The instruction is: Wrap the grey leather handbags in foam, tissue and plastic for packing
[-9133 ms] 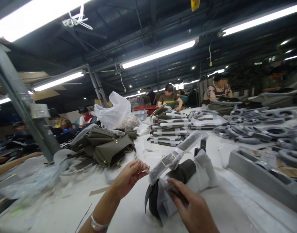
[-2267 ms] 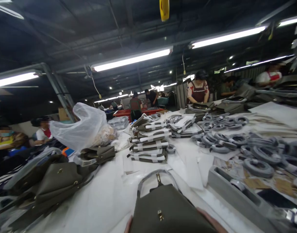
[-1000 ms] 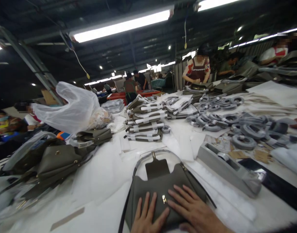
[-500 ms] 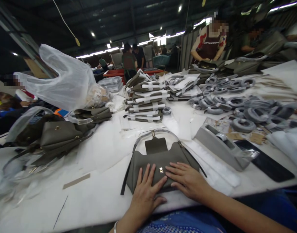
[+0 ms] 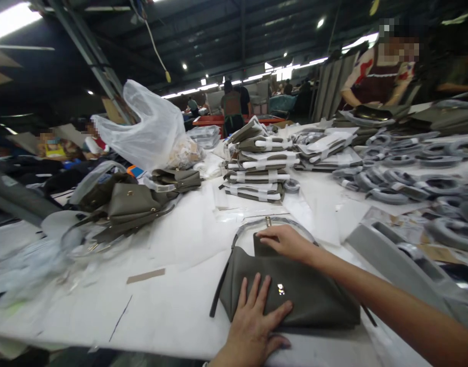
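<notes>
Right hand (image 5: 285, 243) has moved up, pinching one flap (image 5: 262, 248). Left hand (image 5: 253, 323) lies spread on one bag (image 5: 314, 290) (one clasp (image 5: 281, 289)), near the tabletop's front edge (image 5: 161, 342).

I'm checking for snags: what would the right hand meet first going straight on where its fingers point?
Probably the left side of the handle: the right hand points that way from the flap. Depth is unclear, so it might pass above.
</notes>
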`<state>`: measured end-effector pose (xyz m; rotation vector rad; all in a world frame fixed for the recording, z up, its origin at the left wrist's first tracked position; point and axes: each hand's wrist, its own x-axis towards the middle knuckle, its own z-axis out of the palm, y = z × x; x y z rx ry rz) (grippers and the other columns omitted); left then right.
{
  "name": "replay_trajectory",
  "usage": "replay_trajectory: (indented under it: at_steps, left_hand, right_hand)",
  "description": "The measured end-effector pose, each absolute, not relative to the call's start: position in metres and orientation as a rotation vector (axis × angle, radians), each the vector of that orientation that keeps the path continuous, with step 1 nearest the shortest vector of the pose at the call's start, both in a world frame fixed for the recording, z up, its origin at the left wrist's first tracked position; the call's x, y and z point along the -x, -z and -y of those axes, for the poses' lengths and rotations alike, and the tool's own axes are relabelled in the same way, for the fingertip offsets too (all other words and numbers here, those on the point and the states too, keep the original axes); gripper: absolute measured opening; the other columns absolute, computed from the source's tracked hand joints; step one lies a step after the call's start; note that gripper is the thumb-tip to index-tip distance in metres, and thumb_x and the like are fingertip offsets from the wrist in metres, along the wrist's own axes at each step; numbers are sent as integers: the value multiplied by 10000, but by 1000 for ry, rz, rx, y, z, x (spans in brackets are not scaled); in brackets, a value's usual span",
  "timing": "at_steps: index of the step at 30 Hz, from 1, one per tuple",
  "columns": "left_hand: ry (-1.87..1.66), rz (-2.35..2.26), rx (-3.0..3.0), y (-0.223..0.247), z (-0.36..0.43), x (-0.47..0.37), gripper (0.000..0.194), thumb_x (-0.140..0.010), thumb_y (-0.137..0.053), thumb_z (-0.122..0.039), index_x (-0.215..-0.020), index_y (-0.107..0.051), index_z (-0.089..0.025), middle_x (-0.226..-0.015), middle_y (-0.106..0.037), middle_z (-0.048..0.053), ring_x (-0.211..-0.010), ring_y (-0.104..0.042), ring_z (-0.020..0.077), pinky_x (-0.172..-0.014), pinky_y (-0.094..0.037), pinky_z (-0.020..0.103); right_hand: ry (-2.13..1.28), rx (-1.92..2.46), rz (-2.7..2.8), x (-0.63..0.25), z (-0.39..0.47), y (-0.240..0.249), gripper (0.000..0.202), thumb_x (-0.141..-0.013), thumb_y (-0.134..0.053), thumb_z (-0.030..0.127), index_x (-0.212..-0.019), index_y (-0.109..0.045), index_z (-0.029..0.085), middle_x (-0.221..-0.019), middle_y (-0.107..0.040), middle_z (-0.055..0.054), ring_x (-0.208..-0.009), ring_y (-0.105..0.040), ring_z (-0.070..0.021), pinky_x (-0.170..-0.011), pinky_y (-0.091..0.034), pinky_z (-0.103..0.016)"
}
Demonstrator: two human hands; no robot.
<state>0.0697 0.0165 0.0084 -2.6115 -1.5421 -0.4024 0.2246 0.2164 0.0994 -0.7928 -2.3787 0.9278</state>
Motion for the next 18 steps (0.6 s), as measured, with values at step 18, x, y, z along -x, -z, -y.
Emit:
replay_trajectory:
  at_steps: [18]
  left_hand:
    - [576, 1460, 2507, -4, -20, -62, 792, -866, -482, -706, -1541, -171, -433, -1617, -247, 140, -1442, -328, 380, -1094, -379, 585]
  right_hand:
    - [-1292, 1045, 2058, -30, -257, -95, 293, -885, -606, 269, -1138, -654, 129, -877, -690, -35, -777, -644, -163, -722, -530, -306]
